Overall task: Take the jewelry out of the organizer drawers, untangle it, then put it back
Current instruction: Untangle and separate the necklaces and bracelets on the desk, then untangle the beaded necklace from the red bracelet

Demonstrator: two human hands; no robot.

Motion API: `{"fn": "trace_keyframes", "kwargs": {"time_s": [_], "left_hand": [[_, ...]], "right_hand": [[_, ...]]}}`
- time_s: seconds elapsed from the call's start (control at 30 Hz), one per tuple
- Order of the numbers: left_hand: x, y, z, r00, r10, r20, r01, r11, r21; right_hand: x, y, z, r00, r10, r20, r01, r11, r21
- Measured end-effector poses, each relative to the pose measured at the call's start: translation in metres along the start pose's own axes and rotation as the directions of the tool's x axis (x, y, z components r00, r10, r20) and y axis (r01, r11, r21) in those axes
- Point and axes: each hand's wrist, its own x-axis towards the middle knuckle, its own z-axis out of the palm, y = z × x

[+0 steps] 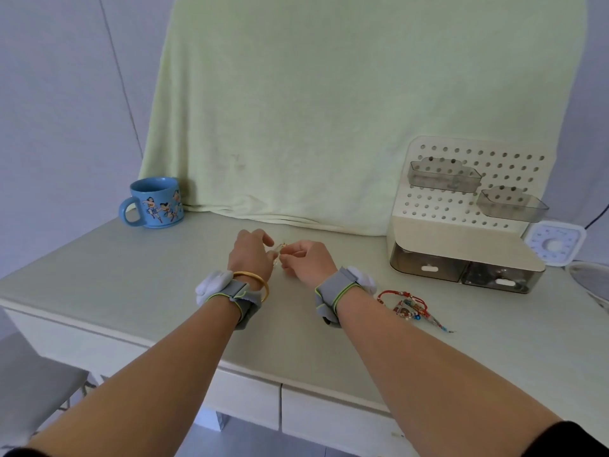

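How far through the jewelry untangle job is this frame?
Partly through. Done: a red beaded bracelet bundle is out and lying on the table, beside the organizer; whether it is untangled I cannot tell. In hand: the left hand and right hand pinch a small gold piece between them. Left: finish that piece and return everything; both drawers are shut.

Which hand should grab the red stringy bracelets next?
Probably the right hand. The red bracelets lie on the table just beside its wrist, while the left hand is farther away. Both hands pinch a small jewelry piece now.
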Motion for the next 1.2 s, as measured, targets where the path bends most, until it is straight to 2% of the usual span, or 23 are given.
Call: {"fn": "trace_keyframes", "kwargs": {"time_s": [0.1,0.23,0.33,0.43,0.57,0.83,0.97,1.07,1.13,1.2], "left_hand": [[-0.013,0.016,0.0,0.996,0.084,0.032,-0.083,0.995,-0.048],[-0.036,0.042,0.006,0.949,0.145,0.281,-0.109,0.984,-0.139],[-0.047,0.059,0.016,0.902,0.172,0.396,-0.141,0.984,-0.105],[-0.055,0.071,0.025,0.886,0.193,0.421,-0.18,0.981,-0.07],[-0.07,0.093,0.038,0.873,0.224,0.433,-0.219,0.974,-0.062],[-0.085,0.119,0.06,0.886,0.23,0.404,-0.196,0.973,-0.123],[-0.096,0.128,0.064,0.898,0.323,0.3,-0.293,0.946,-0.142],[-0.105,0.137,0.063,0.848,0.443,0.29,-0.398,0.895,-0.203],[-0.11,0.141,0.065,0.795,0.474,0.378,-0.426,0.881,-0.208],[-0.115,0.143,0.07,0.745,0.475,0.468,-0.469,0.873,-0.138]], "right_hand": [[-0.011,0.001,-0.022,0.998,-0.065,-0.023,0.066,0.998,0.005],[-0.027,0.004,-0.067,0.987,-0.132,-0.093,0.134,0.991,0.015],[-0.042,0.011,-0.102,0.977,-0.171,-0.132,0.16,0.983,-0.086],[-0.052,0.024,-0.129,0.968,-0.206,-0.14,0.164,0.95,-0.266],[-0.065,0.048,-0.159,0.967,-0.204,-0.149,0.138,0.92,-0.368],[-0.083,0.077,-0.206,0.967,-0.23,-0.109,0.174,0.909,-0.378],[-0.093,0.087,-0.226,0.962,-0.237,-0.136,0.18,0.924,-0.338],[-0.094,0.092,-0.229,0.946,-0.253,-0.202,0.187,0.937,-0.296],[-0.094,0.092,-0.226,0.945,-0.253,-0.208,0.19,0.941,-0.281],[-0.094,0.091,-0.224,0.944,-0.258,-0.207,0.192,0.937,-0.293]]}}
